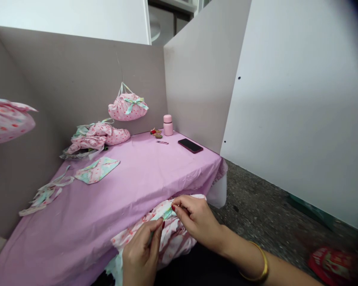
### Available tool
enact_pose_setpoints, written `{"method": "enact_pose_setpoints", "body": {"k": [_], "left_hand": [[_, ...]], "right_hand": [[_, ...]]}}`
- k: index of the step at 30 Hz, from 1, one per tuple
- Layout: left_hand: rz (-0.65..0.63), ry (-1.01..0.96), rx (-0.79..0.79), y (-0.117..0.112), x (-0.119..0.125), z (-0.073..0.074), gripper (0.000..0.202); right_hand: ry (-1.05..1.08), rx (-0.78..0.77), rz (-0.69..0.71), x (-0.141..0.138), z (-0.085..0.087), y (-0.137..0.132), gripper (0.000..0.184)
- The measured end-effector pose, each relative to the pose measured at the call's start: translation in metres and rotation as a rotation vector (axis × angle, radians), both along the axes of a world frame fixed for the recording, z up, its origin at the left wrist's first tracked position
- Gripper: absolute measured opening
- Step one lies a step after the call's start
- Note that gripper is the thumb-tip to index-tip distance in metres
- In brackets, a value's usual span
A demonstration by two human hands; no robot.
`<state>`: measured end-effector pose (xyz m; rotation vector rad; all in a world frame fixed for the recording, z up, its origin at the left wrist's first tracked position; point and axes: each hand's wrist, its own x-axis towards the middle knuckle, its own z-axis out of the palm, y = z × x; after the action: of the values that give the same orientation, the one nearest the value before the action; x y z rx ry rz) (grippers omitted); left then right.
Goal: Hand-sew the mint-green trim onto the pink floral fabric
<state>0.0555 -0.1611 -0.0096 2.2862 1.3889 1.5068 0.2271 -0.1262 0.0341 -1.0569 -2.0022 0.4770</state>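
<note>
Grey partition boards point(77, 79) wall in the desk on the left and at the back, with a big white panel point(286, 119) leaning on the right over speckled floor point(256, 206). The low table point(143, 174) between them wears a lilac plastic cover.

At its near edge the person has a pink printed cloth point(170, 238) bunched in the lap, partly tucked under the table's overhang. The right hand point(197, 220), a gold bangle point(261, 266) on that wrist, pinches the cloth's mint-green trim point(167, 214) between thumb and forefinger. The left hand point(141, 256), just below, has thumb and forefinger pressed together on the same trim, the other fingers curled in. Whether a needle sits in either pinch is too small to tell.

Back left lies a heap of matching pink pouches point(95, 139). Another drawstring pouch point(127, 106) hangs on the rear board above it, tied with a mint bow and bulging, its contents hidden. A further pink bundle point(6, 119) pokes in at the left edge.

On the cover lie a flat mint-and-pink patch point(97, 170) and, nearer the left wall, loose fabric strips point(44, 194). A dark phone point(190, 145) lies face up near the far right corner. Beside it stands a small pink bottle point(168, 125), capped, so nothing inside shows. Tiny red and brown bits point(155, 132) and thin metal snips point(162, 142) sit just left of it.
</note>
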Motion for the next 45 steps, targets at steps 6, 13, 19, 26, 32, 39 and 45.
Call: {"method": "enact_pose_setpoints", "body": {"k": [6, 13, 19, 26, 32, 39, 45], "left_hand": [[0.018, 0.137, 0.144, 0.000, -0.006, -0.007, 0.016], [0.024, 0.151, 0.147, 0.001, -0.005, -0.001, 0.014], [0.045, 0.006, 0.032, -0.002, -0.003, -0.005, 0.014], [0.076, -0.098, -0.170, -0.003, -0.001, 0.000, 0.028], [-0.014, -0.233, -0.415, 0.000, 0.003, 0.011, 0.025], [-0.046, -0.256, -0.546, -0.001, 0.004, 0.012, 0.030], [-0.039, -0.281, -0.547, 0.000, 0.005, 0.016, 0.023]], "right_hand": [[0.010, -0.015, -0.010, 0.000, 0.000, 0.000, 0.013], [0.009, -0.024, -0.011, 0.000, 0.001, 0.001, 0.013], [0.009, -0.030, -0.011, 0.000, 0.002, 0.000, 0.013], [0.000, -0.024, -0.015, 0.001, 0.002, -0.001, 0.013], [-0.002, -0.017, -0.007, 0.000, 0.004, -0.002, 0.014], [-0.003, -0.008, 0.020, 0.001, 0.004, -0.004, 0.015], [-0.003, 0.021, 0.074, 0.003, 0.004, -0.004, 0.015]]}}
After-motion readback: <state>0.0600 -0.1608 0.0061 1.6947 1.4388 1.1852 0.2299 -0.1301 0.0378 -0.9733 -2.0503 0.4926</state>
